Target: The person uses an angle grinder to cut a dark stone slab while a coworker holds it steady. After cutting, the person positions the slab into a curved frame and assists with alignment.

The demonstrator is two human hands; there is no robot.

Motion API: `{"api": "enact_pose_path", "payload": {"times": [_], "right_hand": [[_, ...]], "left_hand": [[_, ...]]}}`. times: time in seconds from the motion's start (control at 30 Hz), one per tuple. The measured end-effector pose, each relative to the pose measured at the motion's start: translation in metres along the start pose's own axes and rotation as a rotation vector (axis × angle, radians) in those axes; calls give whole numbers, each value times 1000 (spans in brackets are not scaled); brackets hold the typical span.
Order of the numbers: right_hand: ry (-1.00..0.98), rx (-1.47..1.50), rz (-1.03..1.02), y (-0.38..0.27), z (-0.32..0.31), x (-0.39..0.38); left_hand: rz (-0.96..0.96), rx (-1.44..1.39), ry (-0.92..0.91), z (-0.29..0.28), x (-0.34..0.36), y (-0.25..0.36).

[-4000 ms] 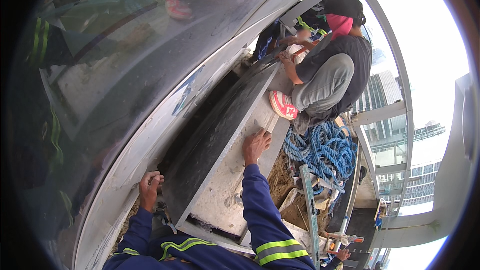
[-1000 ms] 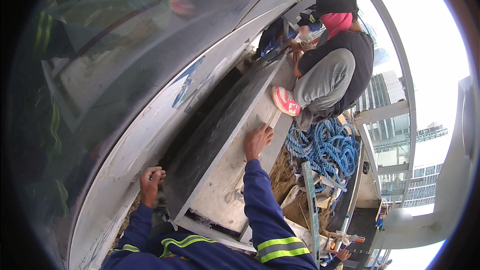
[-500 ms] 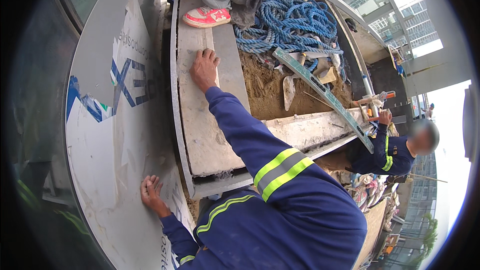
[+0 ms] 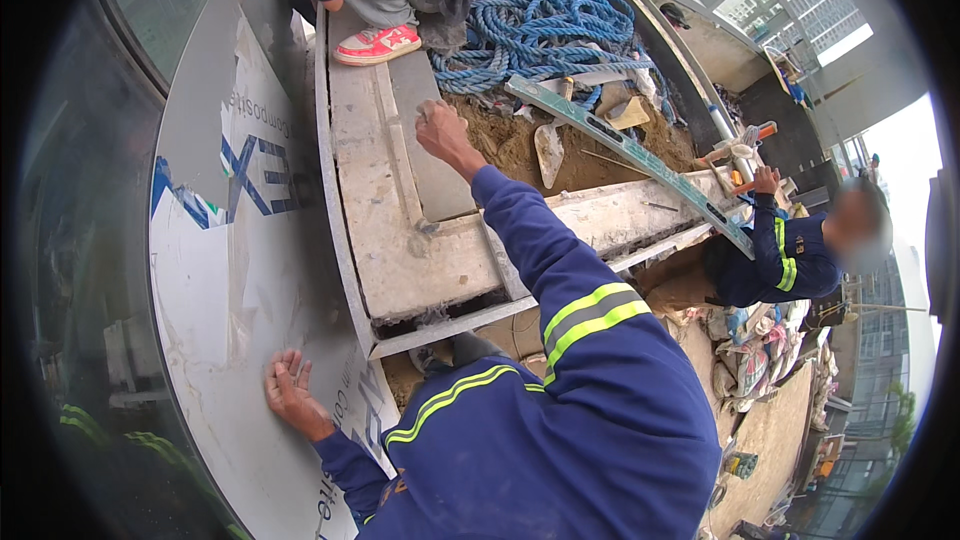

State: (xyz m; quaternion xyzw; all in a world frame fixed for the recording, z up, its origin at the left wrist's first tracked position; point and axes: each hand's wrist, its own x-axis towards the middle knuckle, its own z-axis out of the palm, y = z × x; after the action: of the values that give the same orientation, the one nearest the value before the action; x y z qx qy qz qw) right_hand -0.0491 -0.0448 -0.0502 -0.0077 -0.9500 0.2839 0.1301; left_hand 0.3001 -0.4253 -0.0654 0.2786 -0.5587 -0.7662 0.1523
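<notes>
Two hands: left hand point(image 4: 290, 390) spread flat on white panel point(image 4: 230, 290); right hand point(image 4: 440, 130) curled on concrete ledge point(image 4: 400, 240).

**Smooth sheet, rough concrete**

The left hand point(image 4: 290, 392) is pressing on a smooth, glossy panel point(image 4: 230, 280) under peeling white film. The right hand point(image 4: 440, 130) is resting on a rough, matt concrete slab point(image 4: 385, 230), edged by a metal strip point(image 4: 335, 230). Blue fibrous rope point(image 4: 545, 30) is lying by loose sand point(image 4: 590, 155).

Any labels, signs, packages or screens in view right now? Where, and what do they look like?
Printed protective film: on the grey panel at left, under the left hand; white sheet, blue lettering, partly peeled.
Sacks: piled at lower right; pale, crumpled.
No screens visible.
</notes>
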Motion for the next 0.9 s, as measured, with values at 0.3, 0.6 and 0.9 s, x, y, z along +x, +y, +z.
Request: {"api": "enact_pose_path", "payload": {"times": [0.3, 0.6, 0.9], "right_hand": [[128, 94, 60, 120, -141, -158], [116, 149, 259, 122, -195, -225], [-32, 66, 154, 71, -172, -183]], "left_hand": [[430, 169, -605, 217, 22, 79], [760, 1160, -584, 352, 102, -65], [700, 1240, -524, 338, 119, -93]]}}
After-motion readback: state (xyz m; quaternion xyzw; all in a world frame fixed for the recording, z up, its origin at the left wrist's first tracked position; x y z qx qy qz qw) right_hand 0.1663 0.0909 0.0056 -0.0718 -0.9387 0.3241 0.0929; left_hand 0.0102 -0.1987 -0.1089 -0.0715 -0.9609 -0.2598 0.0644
